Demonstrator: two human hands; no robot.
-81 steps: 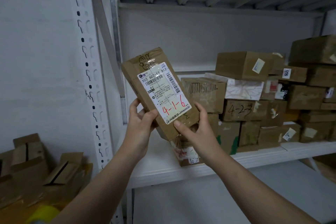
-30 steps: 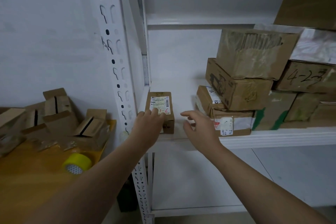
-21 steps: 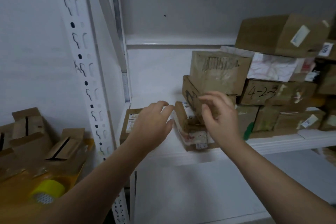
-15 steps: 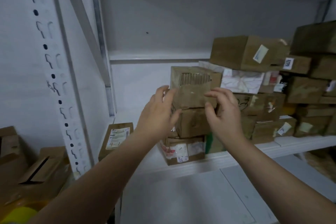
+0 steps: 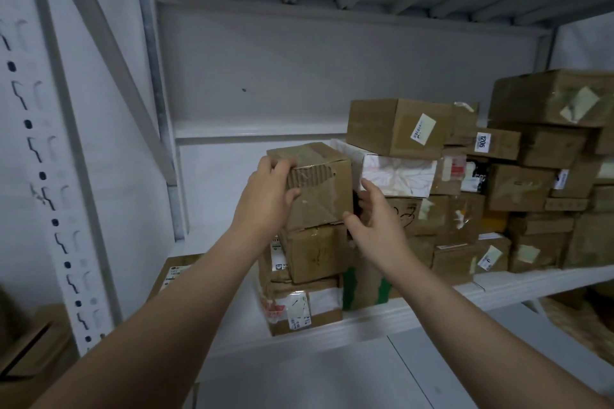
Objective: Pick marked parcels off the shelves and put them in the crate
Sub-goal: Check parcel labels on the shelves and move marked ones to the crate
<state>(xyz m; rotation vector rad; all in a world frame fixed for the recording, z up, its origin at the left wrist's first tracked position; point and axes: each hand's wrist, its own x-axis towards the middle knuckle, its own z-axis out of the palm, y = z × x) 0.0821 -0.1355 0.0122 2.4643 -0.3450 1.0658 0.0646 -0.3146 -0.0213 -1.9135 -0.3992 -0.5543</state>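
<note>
A: While both hands are up at the shelf point(image 5: 415, 312), where does the parcel sit against the floral box point(image 5: 395, 176)?

B: Torn box point(image 5: 322, 189), brown, front skin ripped to bare corrugation. Directly left of the floral box, same level, covering that box's left end. Touching or just apart: cannot tell.

A: What carries it?

B: It tops a three-high stack. Plain box point(image 5: 315, 256) under it, labelled box point(image 5: 305, 305) at the bottom on the shelf edge. Both lie lower left of the floral box.

A: Left hand?

B: Left hand point(image 5: 265, 199) is on the side of the torn box away from the floral box. Fingers curled over the upper left edge, thumb pressed on the front face. It grips.

A: Right hand?

B: Right hand point(image 5: 375, 222) is just below the floral box's lower left corner, at the torn box's right edge. Fingers spread and loosely bent, reaching in beside that edge. Thumb tip at the torn box's lower right corner. Whether the fingers touch the side, cannot tell.

A: Neighbours?

B: Tan box point(image 5: 395, 126) with a pale label rests on top of the floral box. More brown boxes are stacked to its right. Far left of it and lower, a flat parcel point(image 5: 172, 272) with a white label lies on the shelf, partly hidden by the left forearm.
</note>
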